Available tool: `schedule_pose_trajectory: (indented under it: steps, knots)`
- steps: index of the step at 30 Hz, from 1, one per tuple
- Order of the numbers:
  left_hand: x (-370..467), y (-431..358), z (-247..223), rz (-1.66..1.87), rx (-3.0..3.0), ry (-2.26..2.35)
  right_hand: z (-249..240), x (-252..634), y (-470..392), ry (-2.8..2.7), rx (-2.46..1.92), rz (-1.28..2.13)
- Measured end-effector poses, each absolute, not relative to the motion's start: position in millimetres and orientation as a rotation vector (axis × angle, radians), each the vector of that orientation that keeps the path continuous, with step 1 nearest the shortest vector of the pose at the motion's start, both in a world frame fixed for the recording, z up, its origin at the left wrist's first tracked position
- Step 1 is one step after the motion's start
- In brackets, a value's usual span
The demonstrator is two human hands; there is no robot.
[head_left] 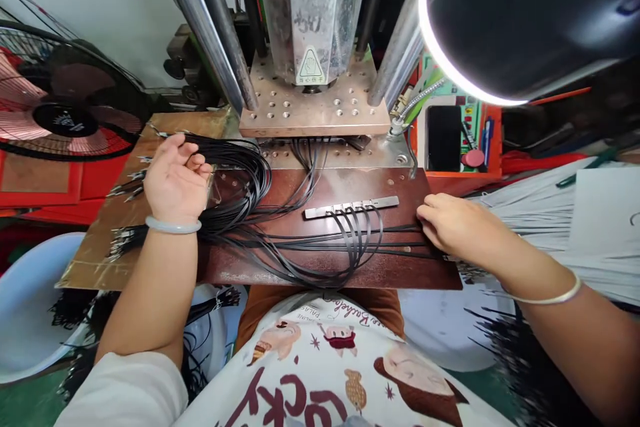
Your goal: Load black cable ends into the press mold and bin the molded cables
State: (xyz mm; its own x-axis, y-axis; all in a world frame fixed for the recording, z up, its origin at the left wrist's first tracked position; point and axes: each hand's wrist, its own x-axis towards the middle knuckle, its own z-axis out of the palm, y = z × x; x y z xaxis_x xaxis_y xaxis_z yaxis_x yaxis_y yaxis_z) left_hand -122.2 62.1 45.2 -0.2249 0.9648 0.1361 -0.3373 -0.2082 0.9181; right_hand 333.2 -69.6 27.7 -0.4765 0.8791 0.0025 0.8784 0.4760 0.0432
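Observation:
My left hand (177,177) is raised palm up over the left end of a looped bundle of black cords (240,173), its fingers loosely curled and apart. At the right edge of the dark red board (280,267), my right hand (453,223) is closed around the ends of several thin black cords (400,247); its fingertips are pressed together. Between my hands lies a slotted metal bar (353,207), with several cords seated in it and curving toward me. More cords run back under the press plate.
The press plate (315,117) stands behind the board between metal columns. A fan (65,117) is at the left, a lamp (525,20) hangs upper right. An orange tray (495,147) holds a phone (444,138). White cords (540,200) lie far right; tubs (35,307) stand below.

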Motion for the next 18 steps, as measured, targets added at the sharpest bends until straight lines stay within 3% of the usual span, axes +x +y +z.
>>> schedule_pose_trajectory:
  steps: [9,12,15,18]
  knots:
    - [-121.0,58.1,41.3,1.550,0.805,0.926,29.4,318.5,-80.7,2.538,1.486,0.389]
    - [-122.2,59.8,39.3,1.508,0.803,0.966,32.0,309.7,-74.4,2.657,1.698,0.438]
    - [-122.0,60.5,37.1,1.506,0.808,0.980,31.0,298.7,-58.4,2.920,2.054,0.023]
    - [-121.0,61.4,35.2,1.519,0.808,0.984,24.1,291.1,-40.2,3.180,1.937,-0.520]
